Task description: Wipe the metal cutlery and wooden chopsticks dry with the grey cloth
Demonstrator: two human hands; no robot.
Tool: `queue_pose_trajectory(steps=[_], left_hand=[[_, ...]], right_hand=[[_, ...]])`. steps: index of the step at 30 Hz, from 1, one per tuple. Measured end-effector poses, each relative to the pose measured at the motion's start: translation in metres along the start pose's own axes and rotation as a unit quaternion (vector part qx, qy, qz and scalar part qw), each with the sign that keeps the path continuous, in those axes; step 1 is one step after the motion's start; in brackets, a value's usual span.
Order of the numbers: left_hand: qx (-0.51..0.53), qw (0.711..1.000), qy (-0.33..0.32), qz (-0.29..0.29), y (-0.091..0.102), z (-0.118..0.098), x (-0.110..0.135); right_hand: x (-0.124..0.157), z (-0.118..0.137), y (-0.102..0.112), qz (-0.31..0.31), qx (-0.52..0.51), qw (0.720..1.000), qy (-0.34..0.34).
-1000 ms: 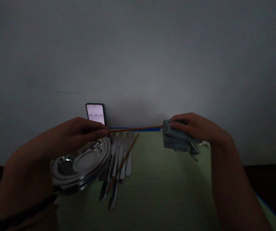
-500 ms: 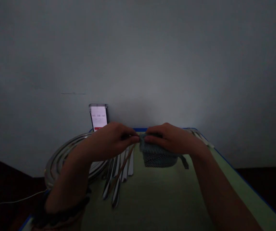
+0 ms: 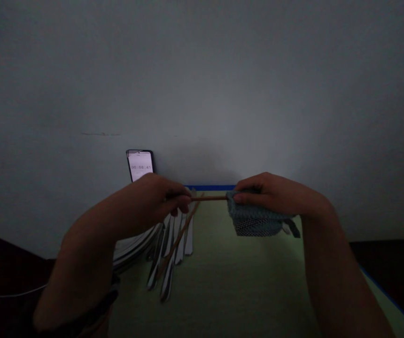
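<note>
A thin brown stick (image 3: 209, 198), like a wooden chopstick, lies level between my hands above the table. Its left end is pinched in the closed fingers of my left hand (image 3: 152, 199). My right hand (image 3: 275, 193) is closed on a blue-grey cloth (image 3: 256, 227) folded about the stick's other end, which is hidden. A dark loop dangles from the cloth's right side. Below my left hand, a similar brown stick (image 3: 180, 238) rests across several metal pieces of cutlery (image 3: 167, 281) with their handles toward me.
Round metal dishes (image 3: 136, 248) sit at the left, partly behind my left forearm. A lit phone (image 3: 140, 162) showing a timer leans on the wall (image 3: 202, 94). Blue edging (image 3: 211, 188) runs along the pale green table (image 3: 230, 281). A white cable (image 3: 11, 295) hangs at the far left.
My hands have moved apart, the right one going right with the cloth and the left one slightly left. A length of the brown stick now shows between them.
</note>
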State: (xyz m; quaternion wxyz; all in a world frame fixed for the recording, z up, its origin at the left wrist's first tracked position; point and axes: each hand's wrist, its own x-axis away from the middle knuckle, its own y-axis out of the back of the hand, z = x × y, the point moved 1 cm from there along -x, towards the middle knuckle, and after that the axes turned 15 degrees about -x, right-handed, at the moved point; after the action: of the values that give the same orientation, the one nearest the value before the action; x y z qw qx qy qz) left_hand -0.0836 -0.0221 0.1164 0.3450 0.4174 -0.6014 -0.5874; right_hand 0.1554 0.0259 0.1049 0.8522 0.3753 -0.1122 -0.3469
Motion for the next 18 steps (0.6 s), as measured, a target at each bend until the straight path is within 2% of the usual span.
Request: queue_pose_trajectory(steps=[4, 10, 15, 18], left_hand=[[0.021, 0.998, -0.035, 0.048, -0.009, -0.013, -0.007], [0.000, 0.997, -0.044, 0.056, -0.011, -0.017, -0.009], [-0.008, 0.999, -0.029, 0.017, -0.007, 0.000, -0.006], [-0.026, 0.999, 0.035, -0.025, 0.003, 0.018, 0.013]], right_hand=[[-0.009, 0.008, -0.016, 0.005, 0.023, 1.000, 0.020], [-0.023, 0.015, -0.034, -0.005, 0.024, 0.995, 0.094], [-0.023, 0.009, -0.027, -0.008, 0.003, 0.997, 0.080], [-0.008, -0.002, -0.011, -0.023, 0.003, 0.999, 0.037]])
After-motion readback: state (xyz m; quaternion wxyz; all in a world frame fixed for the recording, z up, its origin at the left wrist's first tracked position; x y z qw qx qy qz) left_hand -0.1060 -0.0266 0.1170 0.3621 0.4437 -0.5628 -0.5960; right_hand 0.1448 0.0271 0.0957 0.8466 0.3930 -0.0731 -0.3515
